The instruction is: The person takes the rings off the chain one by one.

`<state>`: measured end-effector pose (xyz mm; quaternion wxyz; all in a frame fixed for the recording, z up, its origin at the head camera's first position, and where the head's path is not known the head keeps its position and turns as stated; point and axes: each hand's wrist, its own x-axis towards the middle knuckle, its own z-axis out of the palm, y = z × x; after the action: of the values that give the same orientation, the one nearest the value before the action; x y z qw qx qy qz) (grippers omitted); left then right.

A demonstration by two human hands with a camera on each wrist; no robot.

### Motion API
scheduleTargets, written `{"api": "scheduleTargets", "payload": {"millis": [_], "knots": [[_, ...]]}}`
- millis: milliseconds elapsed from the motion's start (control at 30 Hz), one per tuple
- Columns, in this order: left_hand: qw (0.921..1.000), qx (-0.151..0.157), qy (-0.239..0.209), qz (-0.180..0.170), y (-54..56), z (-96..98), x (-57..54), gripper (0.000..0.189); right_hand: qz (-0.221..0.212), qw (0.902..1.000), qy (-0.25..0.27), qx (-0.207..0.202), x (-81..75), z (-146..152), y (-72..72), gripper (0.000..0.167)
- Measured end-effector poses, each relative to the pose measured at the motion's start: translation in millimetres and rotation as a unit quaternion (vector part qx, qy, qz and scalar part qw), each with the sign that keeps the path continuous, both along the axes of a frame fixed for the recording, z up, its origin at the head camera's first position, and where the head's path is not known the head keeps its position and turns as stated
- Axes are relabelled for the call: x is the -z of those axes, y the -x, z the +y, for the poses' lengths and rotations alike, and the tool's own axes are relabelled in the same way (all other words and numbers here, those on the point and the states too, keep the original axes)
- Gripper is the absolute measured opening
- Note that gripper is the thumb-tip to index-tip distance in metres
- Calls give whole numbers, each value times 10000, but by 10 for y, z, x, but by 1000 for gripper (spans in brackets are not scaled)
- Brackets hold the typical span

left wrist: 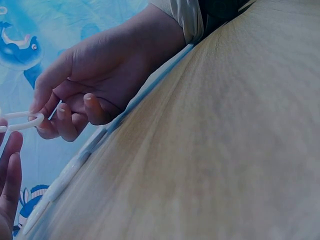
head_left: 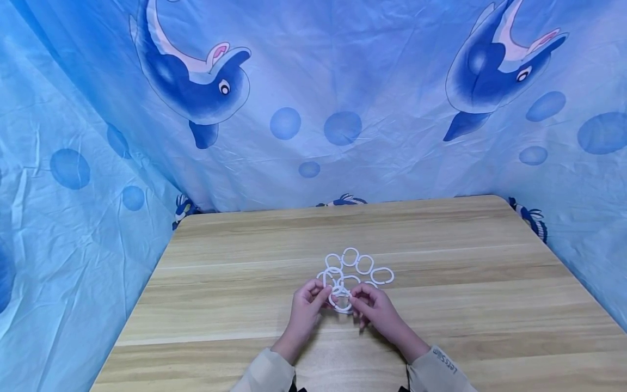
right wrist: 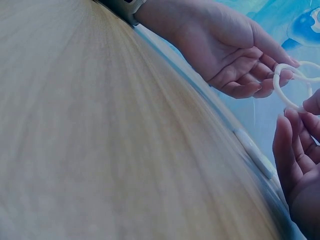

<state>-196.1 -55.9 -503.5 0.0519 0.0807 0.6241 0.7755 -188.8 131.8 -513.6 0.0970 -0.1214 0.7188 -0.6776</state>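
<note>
Between both hands is a pair of white plastic C-shaped links [right wrist: 276, 87], looped or overlapping. My left hand [head_left: 306, 305] pinches one link between thumb and forefinger, its other fingers loosely curled, as the right wrist view shows. My right hand [head_left: 377, 310] pinches the near link by its edge; in the left wrist view that hand [left wrist: 100, 75] has its thumb and forefinger on a link [left wrist: 37, 120]. Just beyond my hands, more white links [head_left: 350, 249] lie in an arc on the table. Whether all of them are joined cannot be made out.
The wood-grain table [head_left: 220, 261] extends around both hands to rounded far corners. Behind and at the sides hangs a blue cloth [head_left: 313, 92] printed with dolphins and bubbles. Light sleeves [head_left: 269, 373] cover both forearms.
</note>
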Motion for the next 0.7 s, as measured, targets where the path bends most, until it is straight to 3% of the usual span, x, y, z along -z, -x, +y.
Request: {"api": "scheduleTargets", "payload": {"millis": [233,433,633,700], "knots": [[9993,-320,178,1,-7,12,-22,23,-202,9992,291,192,4,2,11,29],[9992,-366,147,-53,-4,4,-24,21,-205,9984,455,265,26,18,19,32],[9994,-338,101,65,4,1,-8,25,-395,9965,732,54,34,44,30,37],[9993,-329,76,137,9,1,3,26,-523,9945,908,-55,28,50,33,31]]}}
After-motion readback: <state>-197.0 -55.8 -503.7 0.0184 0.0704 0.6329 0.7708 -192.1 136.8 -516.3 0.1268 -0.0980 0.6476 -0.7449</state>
